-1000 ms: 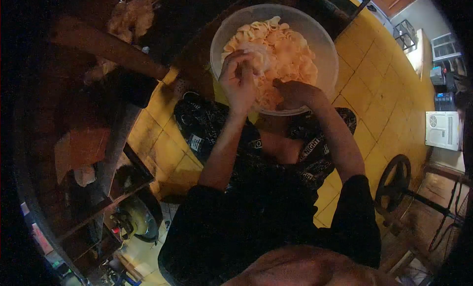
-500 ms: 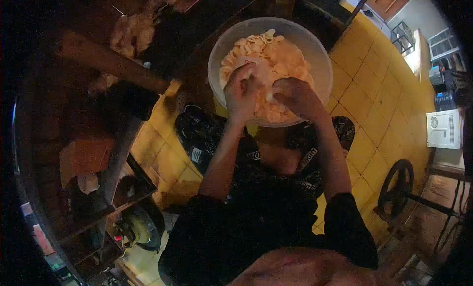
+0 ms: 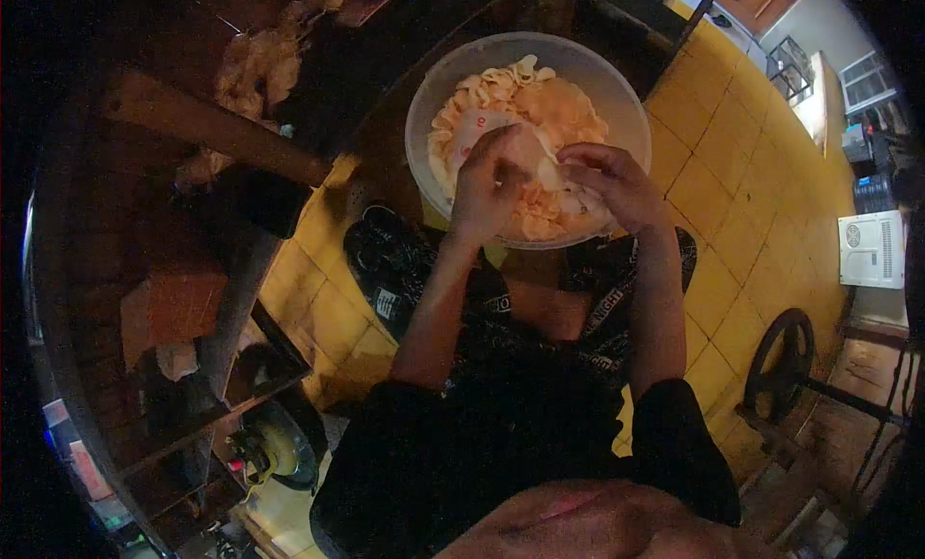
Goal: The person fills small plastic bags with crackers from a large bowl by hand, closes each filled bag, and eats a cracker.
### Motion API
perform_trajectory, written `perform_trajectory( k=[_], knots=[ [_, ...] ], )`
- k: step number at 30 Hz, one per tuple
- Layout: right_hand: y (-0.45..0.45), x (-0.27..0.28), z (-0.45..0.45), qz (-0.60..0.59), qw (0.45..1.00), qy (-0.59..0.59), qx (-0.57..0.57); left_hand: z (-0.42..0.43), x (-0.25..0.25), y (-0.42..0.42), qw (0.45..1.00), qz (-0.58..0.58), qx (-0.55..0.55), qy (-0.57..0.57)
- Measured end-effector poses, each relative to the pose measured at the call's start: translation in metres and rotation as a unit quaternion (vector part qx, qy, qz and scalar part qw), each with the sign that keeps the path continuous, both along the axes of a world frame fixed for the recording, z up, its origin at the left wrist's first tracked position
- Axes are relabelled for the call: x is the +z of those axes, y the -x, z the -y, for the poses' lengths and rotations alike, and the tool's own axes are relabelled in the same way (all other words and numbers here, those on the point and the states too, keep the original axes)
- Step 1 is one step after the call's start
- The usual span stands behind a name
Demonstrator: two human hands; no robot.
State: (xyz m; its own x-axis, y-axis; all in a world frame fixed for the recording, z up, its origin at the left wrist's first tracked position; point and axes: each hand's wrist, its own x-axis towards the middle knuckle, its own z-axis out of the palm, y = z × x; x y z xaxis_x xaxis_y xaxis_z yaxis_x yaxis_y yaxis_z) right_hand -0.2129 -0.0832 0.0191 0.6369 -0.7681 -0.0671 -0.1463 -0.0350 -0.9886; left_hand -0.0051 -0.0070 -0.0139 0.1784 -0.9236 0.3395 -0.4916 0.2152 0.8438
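Observation:
A wide, whitish plastic tub point(image 3: 421, 96) stands just beyond my folded legs, holding a heap of pale, curled crackers point(image 3: 554, 106). Over the heap, my left hand point(image 3: 485, 188) is closed on a clear plastic bag point(image 3: 474, 130) with red print. My right hand point(image 3: 621, 185) is at the bag's right side, thumb and fingers pinched at its pale edge. Fingers partly hide the bag, and I cannot tell whether anything is inside it. Crackers lie below both hands.
Yellow floor tiles point(image 3: 723, 173) surround the tub. To the left are a dark wooden frame point(image 3: 222, 145) and a cardboard box point(image 3: 173, 308). A black wheel point(image 3: 779, 361) on a stand and a white appliance point(image 3: 872, 249) are at the right.
My right hand has moved right and slightly up, its fingers less curled. My left hand has shifted slightly right, and more of the bag and its red print shows.

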Motion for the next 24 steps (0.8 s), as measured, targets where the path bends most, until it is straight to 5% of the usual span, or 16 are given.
perform_trajectory(
  k=[5, 12, 18, 20, 24],
  knots=[
    [-0.007, -0.007, 0.007, -0.037, 0.999, -0.033, 0.019, -0.010, 0.014, 0.005, 0.982, -0.113, -0.144, -0.043],
    [-0.012, -0.023, 0.003, -0.029, 0.999, 0.009, -0.029, -0.009, 0.021, 0.008, 0.977, -0.127, -0.150, -0.079],
    [-0.018, -0.019, 0.001, 0.007, 0.998, 0.053, -0.024, -0.004, 0.018, 0.007, 0.992, 0.033, -0.109, 0.056],
    [-0.020, -0.017, -0.004, -0.019, 0.997, 0.064, -0.034, -0.010, 0.026, 0.012, 0.997, -0.037, -0.031, -0.059],
    [-0.025, -0.017, -0.014, 0.000, 0.995, 0.099, -0.017, -0.006, 0.006, 0.007, 0.999, 0.016, 0.019, 0.021]
  ],
)
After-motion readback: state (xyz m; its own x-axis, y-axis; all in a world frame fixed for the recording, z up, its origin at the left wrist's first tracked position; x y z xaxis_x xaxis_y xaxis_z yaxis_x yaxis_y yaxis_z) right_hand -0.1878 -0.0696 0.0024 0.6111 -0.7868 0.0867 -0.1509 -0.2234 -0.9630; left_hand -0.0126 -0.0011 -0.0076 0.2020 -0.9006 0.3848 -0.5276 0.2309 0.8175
